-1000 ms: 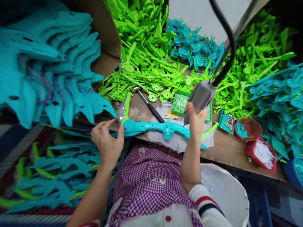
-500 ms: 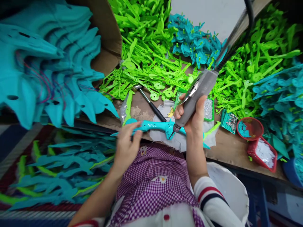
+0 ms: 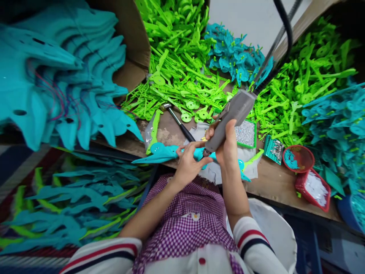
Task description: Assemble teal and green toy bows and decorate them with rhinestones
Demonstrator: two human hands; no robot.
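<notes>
My right hand [image 3: 230, 150] is wrapped round a grey electric screwdriver [image 3: 229, 120], tilted with its tip down to the left. A long turquoise plastic part [image 3: 164, 152] with pointed ends lies across a light cloth [image 3: 211, 173] at the bench edge. My left hand [image 3: 189, 163] grips its middle, fingers over the top and thumb near the screwdriver's tip. Fingers partly hide the tip, so I cannot tell whether it touches a screw. A lime-green piece [image 3: 253, 156] sticks out at the part's right end. Behind the left hand lies a hammer [image 3: 179, 123] with a black handle.
Lime-green plastic parts [image 3: 182, 87] are heaped at the back. Big turquoise shells [image 3: 71, 76] stand at left by a cardboard box [image 3: 137, 49]. A green tray [image 3: 245, 133] holds small metal pieces. Red containers [image 3: 299, 158] sit at right. The screwdriver's cable [image 3: 285, 42] hangs from above.
My left hand has moved right along the turquoise part and closed on its middle beside the screwdriver's tip. My right hand and the screwdriver have shifted slightly left and down.
</notes>
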